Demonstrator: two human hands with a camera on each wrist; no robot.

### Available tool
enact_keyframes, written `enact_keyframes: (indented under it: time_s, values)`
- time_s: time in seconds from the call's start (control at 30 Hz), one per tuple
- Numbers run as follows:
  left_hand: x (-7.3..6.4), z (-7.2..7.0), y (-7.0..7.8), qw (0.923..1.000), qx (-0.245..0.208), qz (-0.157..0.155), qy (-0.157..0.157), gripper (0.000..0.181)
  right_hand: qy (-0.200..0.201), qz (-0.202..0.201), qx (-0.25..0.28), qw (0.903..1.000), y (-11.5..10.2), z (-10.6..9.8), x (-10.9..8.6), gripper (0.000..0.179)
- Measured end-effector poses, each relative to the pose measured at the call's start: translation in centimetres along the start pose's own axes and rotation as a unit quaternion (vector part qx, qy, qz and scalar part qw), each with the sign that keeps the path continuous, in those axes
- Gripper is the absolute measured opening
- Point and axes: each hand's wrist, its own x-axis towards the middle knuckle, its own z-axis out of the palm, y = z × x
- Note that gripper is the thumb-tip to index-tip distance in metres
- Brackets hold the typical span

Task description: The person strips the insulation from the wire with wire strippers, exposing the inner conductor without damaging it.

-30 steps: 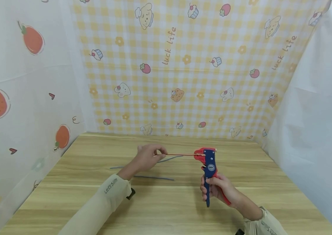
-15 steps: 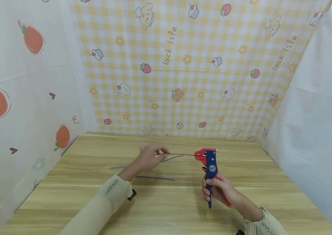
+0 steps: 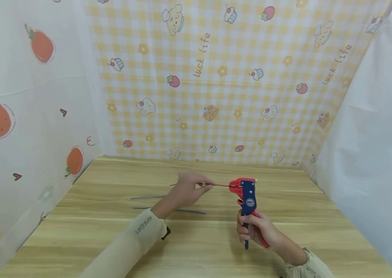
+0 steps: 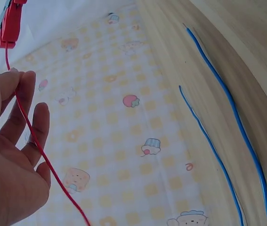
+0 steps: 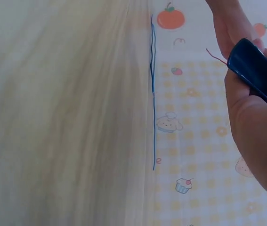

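A red wire [image 3: 222,185] runs level above the table between my two hands. My left hand [image 3: 187,191] pinches it between thumb and fingertips, and its loose tail trails leftward past the hand. At the right, the wire's end enters the red jaws of a blue-and-red wire stripper [image 3: 249,195]. My right hand [image 3: 260,228] grips the stripper by both handles, head up. The left wrist view has the red wire [image 4: 53,169] crossing the palm below the pinch. How deep the end sits in the jaws cannot be made out.
Two blue wires lie on the wooden table [image 3: 203,247]: a nearer blue wire [image 3: 190,211] and a farther blue wire [image 3: 145,197], both partly covered by the left arm. A checked cloth backdrop [image 3: 213,88] rises behind, with white sheets at either side.
My left hand has slid right, closer to the stripper, so less wire spans the gap and a tail now shows behind the hand. The stripper sits slightly lower in view.
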Motion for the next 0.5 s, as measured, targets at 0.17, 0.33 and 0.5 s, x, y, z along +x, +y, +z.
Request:
enact_keyframes:
  time_s: [0.17, 0.33, 0.5]
  values:
    - [0.11, 0.3, 0.52, 0.9996, -0.027, 0.004, 0.007, 0.009, 0.013, 0.002, 0.013, 0.9998, 0.27, 0.23, 0.01, 0.027]
    - [-0.2, 0.48, 0.67, 0.9983, -0.052, -0.026, -0.003, 0.01, 0.039, 0.016, 0.008, 0.9991, 0.42, 0.25, -0.01, 0.023]
    - [-0.39, 0.65, 0.73, 0.9959, -0.071, -0.052, -0.019, 0.011, 0.061, 0.011, 0.011, 0.998, 0.52, 0.05, 0.0, 0.026]
